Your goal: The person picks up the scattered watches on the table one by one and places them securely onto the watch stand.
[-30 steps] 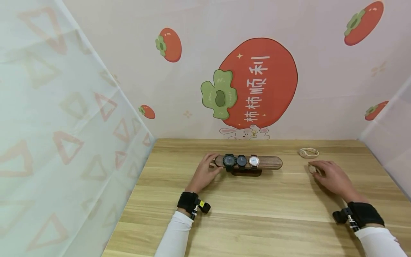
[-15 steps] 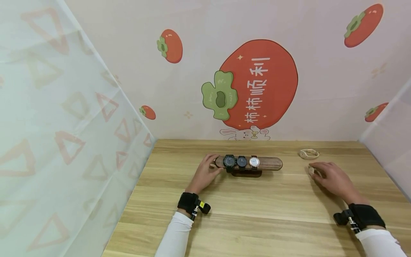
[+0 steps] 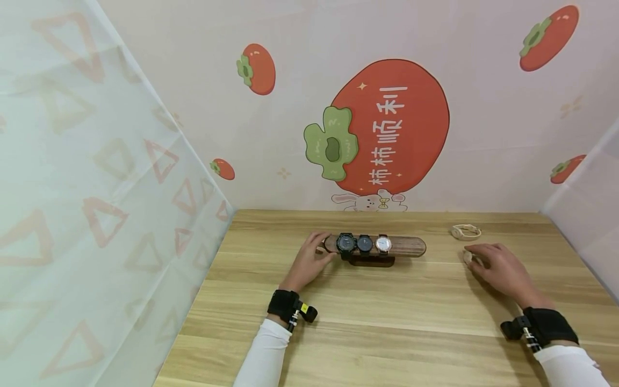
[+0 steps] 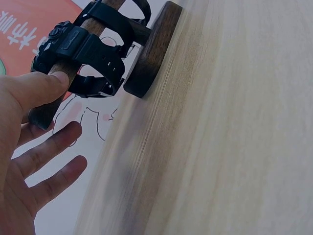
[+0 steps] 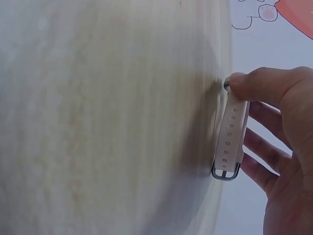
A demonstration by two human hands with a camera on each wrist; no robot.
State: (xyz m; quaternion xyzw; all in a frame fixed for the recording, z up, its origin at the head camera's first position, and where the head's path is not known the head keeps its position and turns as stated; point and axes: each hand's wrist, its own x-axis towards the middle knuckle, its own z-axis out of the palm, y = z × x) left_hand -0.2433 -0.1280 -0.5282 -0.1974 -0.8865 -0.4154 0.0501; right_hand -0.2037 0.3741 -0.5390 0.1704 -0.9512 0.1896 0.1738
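In the head view my left hand (image 3: 308,263) holds the left end of a dark wooden watch stand (image 3: 410,246). The left wrist view has the thumb on the bar's end, with two fingers spread below. Strapped side by side round the bar are a chunky black watch (image 3: 345,243), a slimmer dark watch (image 3: 365,244) and a white-faced watch (image 3: 383,244). To the right, my right hand (image 3: 503,271) pinches a pale-strapped watch (image 3: 467,257) by thumb and fingers. Its strap (image 5: 230,132), with holes and a metal buckle at the lower end, hangs close to the tabletop.
Another pale watch (image 3: 457,232) lies on the wooden table (image 3: 367,344) just behind my right hand. A printed back wall (image 3: 290,134) rises at the table's far edge, and a patterned side wall (image 3: 121,242) stands on the left.
The pale watch in my right hand has turned slightly and shifted a little left. My left hand and the watch stand have stayed in place.
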